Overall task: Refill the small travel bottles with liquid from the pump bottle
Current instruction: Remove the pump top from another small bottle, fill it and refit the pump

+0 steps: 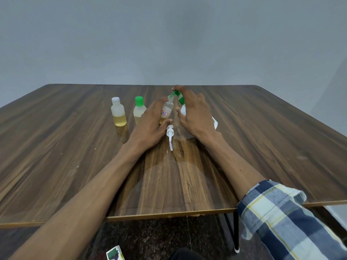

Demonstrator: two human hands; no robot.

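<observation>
My left hand (pixel 150 121) grips a small clear travel bottle (pixel 166 109) with a white label, uncapped and upright on the wooden table (pixel 75 151). My right hand (pixel 193 111) rests over the white pump bottle (pixel 183 109), its fingers on the green pump head (pixel 175 94), whose spout reaches over the small bottle's open neck. Most of the pump bottle is hidden behind my right hand. To the left stand two more travel bottles with yellowish liquid: one with a white cap (pixel 118 112), one with a green cap (pixel 139 109).
A loose white pump cap with its tube (pixel 170 136) lies on the table just in front of my hands. A small printed box (pixel 115 253) shows below the table's near edge. Black table legs (pixel 234 231) stand under the right side.
</observation>
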